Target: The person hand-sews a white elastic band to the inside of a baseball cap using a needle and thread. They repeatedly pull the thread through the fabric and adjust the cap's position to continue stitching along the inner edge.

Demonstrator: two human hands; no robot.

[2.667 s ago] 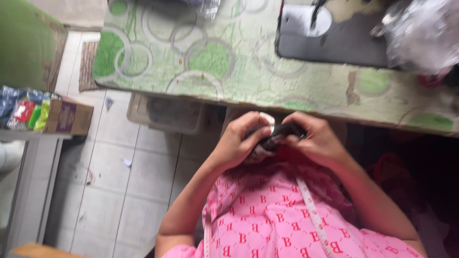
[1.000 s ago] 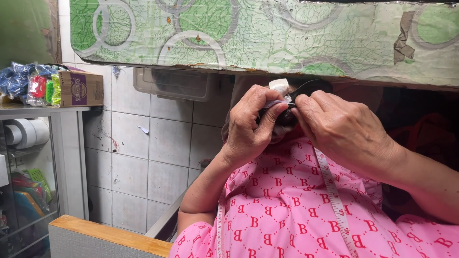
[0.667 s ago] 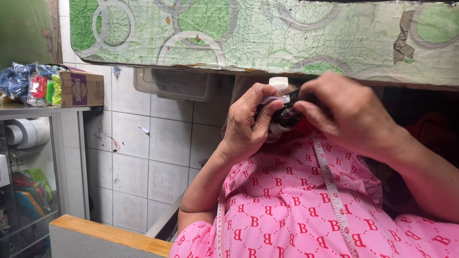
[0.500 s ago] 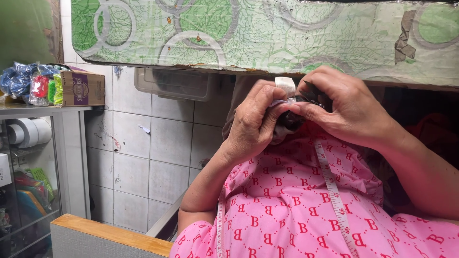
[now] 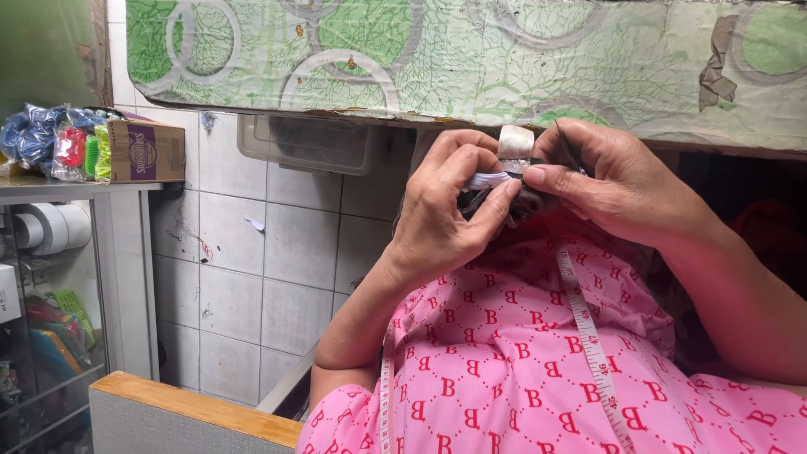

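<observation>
Pinching a small white spool [image 5: 514,141], both the left hand [image 5: 445,214] and right hand [image 5: 618,181] are gripping it; a purple-fronted cardboard box [image 5: 145,151] is sitting on the shelf [image 5: 76,187] at left.

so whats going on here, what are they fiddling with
A person in a pink patterned top holds a small item close in front of them with both hands. The left hand pinches a narrow white strip against a dark piece, and the right hand closes in from the other side beside a small whitish block. A measuring tape hangs around their neck, under the green patterned table edge.
</observation>
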